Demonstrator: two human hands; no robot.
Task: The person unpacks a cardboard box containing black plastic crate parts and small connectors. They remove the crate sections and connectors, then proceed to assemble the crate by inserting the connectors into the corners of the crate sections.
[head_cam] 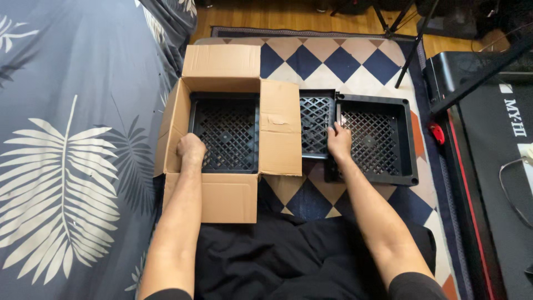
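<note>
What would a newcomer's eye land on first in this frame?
Probably the open cardboard box at centre left on the chequered rug, with the left hand inside it on a black lattice tray. Just right of the box, the right hand grips the rim of a second black tray.

cardboard box (227, 133) – brown, open, four flaps splayed flat, at 10 o'clock on the rug | black lattice tray (226, 132) – lying flat inside the box | second black lattice tray (377, 139) – flat at 2 o'clock, rim up | black lattice panel (316, 123) – between box and second tray, touching the tray's left rim
</note>
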